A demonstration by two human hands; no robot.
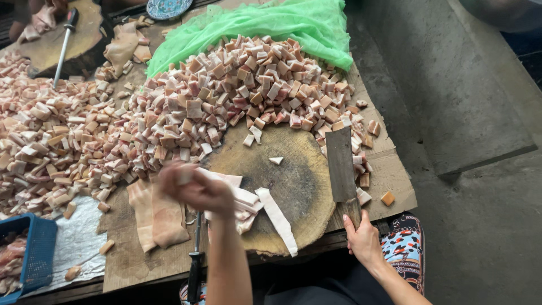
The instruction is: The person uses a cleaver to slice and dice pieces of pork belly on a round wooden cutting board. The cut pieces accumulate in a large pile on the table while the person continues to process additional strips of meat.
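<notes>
Seen from the head camera, the right hand [363,240] is closed around the handle of a cleaver [342,168], whose flat blade is laid on the right edge of a round wooden chopping block [293,181]. The left hand [195,189] is blurred; whether it is shut cannot be told, but it is held over pale pork strips [265,206] on the block. Behind, a heap of diced pork [226,96] is spread, with a green mesh bag [271,22] beyond and a blue basket [36,243] at lower left.
</notes>
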